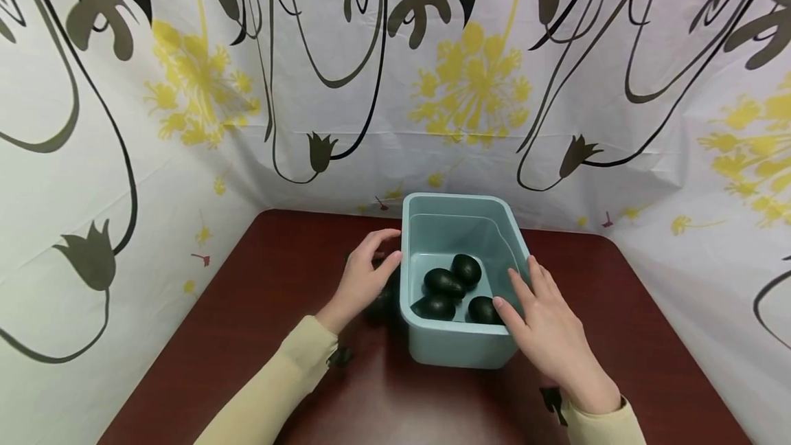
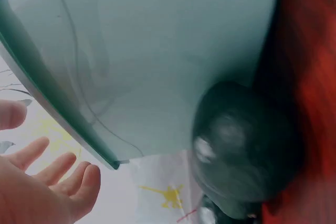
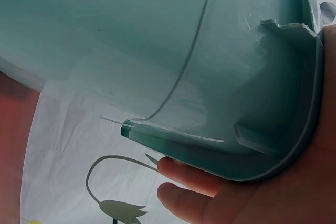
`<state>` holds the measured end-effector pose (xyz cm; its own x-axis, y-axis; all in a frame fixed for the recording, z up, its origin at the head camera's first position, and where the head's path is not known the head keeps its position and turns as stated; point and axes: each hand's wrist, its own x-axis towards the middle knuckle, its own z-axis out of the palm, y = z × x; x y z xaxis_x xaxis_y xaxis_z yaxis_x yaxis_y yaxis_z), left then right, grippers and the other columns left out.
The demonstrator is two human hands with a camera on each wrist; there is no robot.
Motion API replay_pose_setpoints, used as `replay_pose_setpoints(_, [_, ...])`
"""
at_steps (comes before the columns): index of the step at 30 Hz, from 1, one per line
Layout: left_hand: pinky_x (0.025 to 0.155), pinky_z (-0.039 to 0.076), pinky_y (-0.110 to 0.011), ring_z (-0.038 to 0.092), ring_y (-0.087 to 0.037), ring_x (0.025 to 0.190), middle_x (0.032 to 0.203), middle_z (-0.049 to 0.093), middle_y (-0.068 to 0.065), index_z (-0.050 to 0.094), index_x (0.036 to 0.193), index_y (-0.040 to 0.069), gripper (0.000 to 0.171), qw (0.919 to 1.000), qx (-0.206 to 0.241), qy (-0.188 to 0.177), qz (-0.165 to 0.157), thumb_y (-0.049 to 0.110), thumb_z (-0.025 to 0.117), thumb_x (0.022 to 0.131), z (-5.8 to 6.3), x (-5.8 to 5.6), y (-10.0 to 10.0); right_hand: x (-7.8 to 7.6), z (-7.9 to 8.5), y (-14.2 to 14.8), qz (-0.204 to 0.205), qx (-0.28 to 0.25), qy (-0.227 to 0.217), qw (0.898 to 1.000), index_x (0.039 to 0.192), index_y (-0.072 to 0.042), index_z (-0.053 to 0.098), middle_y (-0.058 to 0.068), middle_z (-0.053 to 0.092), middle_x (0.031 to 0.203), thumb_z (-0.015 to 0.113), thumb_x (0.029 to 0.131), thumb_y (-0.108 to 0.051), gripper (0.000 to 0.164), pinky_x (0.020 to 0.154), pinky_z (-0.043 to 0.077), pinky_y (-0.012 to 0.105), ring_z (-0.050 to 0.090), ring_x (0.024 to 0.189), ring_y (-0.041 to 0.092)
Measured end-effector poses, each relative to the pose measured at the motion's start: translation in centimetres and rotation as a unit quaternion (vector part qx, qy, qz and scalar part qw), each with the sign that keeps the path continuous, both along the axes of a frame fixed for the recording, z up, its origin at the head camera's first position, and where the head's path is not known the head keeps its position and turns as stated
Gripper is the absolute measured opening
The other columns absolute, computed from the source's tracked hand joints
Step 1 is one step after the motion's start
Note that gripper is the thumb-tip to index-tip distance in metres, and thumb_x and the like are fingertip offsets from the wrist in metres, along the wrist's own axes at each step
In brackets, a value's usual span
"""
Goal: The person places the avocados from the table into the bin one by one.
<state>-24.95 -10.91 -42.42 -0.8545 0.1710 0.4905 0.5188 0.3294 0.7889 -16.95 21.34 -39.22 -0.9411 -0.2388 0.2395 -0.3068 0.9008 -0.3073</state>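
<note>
A pale blue-green plastic bin (image 1: 457, 349) stands on the table, with several dark avocados (image 1: 443, 283) lying inside. My left hand (image 1: 364, 279) is at the bin's left rim, thumb and fingers loosely spread; in the left wrist view that hand (image 2: 52, 182) appears slightly apart from the rim. More dark avocados (image 2: 241, 145) sit on the table against the bin's left wall, partly hidden by my left hand in the head view. On the other side, my right hand (image 1: 550, 325) rests on the right rim with its fingers extended. The right wrist view shows the rim against that hand (image 3: 231, 203).
The dark red-brown table (image 1: 296, 253) extends around the bin. A white cloth (image 1: 346, 108) with yellow and grey flower prints hangs behind and along both sides of the table. Dark straps (image 1: 552, 400) are at both wrists, below the cream sleeves (image 1: 290, 369).
</note>
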Motion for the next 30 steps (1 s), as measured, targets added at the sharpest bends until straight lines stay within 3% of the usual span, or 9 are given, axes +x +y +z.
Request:
replay_pose_setpoints(3, [0.102,0.046,-0.045,0.052,-0.013,0.123,0.139,0.055,0.006,0.057,0.140,0.025,0.038,0.9997,-0.006,-0.008,0.022,0.029,0.062,0.102,-0.6,0.3,-0.5,0.0,0.1,0.0,-0.001,-0.001,-0.001,1.000,0.153,0.000,0.039,0.023,0.009,0.165,0.040,0.103,-0.060,0.078,0.104,0.030,0.070,0.013,0.150,0.044])
replay_pose_setpoints(10, [0.103,0.046,-0.048,0.052,-0.023,0.127,0.137,0.055,0.008,0.058,0.138,0.027,0.042,0.9986,-0.029,-0.015,0.042,0.025,0.070,0.097,-2.5,1.0,-1.5,0.0,-0.2,0.0,-0.002,-0.001,0.002,1.000,0.153,0.000,0.040,0.022,0.009,0.166,0.040,0.103,-0.060,0.078,0.104,0.031,0.069,0.015,0.149,0.045])
replay_pose_setpoints(17, [0.096,0.049,-0.054,0.055,-0.031,0.123,0.133,0.058,-0.002,0.060,0.135,0.023,0.051,0.9966,-0.050,-0.037,0.053,0.026,0.080,0.089,-4.4,1.7,-2.0,0.1,0.0,0.1,-0.002,0.001,0.008,1.000,0.152,-0.001,0.041,0.022,0.010,0.165,0.040,0.103,-0.059,0.076,0.101,0.034,0.070,0.016,0.149,0.045])
replay_pose_setpoints(30, [0.089,0.051,-0.045,0.059,-0.023,0.108,0.120,0.060,-0.005,0.063,0.131,0.013,0.056,0.9798,-0.160,-0.067,0.099,0.025,0.085,0.081,-6.8,2.1,-1.3,0.0,-0.1,0.0,-0.004,0.001,0.001,1.000,0.153,-0.002,0.040,0.020,0.007,0.166,0.039,0.103,-0.060,0.076,0.098,0.037,0.071,0.015,0.150,0.043])
